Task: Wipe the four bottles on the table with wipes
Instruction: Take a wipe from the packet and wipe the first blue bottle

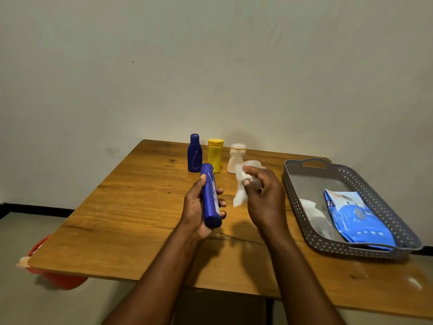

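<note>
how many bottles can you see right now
4. Three stand at the table's far edge: a dark blue bottle, a yellow bottle and a white bottle. The left hand holds a tall blue bottle above the table. None seem hidden.

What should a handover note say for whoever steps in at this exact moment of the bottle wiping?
Left hand: grips the tall blue cylindrical plastic bottle above the wooden table.
Right hand: pinches a white wet wipe beside that bottle, not touching it.
Dark blue bottle, yellow bottle and cream bottle stand upright at the far edge.
Blue wipes pack lies in the grey perforated basket.
Done: cannot tell. Left: wipe the held bottle, check the others.
</note>
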